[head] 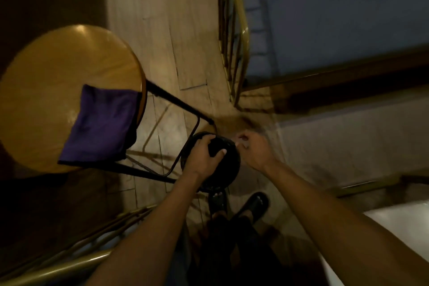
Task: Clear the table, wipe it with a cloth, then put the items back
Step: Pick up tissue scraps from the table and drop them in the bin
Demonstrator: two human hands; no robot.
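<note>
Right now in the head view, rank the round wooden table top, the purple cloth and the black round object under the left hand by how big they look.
1. Round wooden table top
2. Purple cloth
3. Black round object, partly hidden by the left hand; it sits lower, farther from the camera, so its true size is unsure.

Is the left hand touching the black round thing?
Touching. The head view shows the left hand curled over the top of the black round thing.

A purple cloth [102,123] drapes over the round wooden table's [58,69] edge.
</note>
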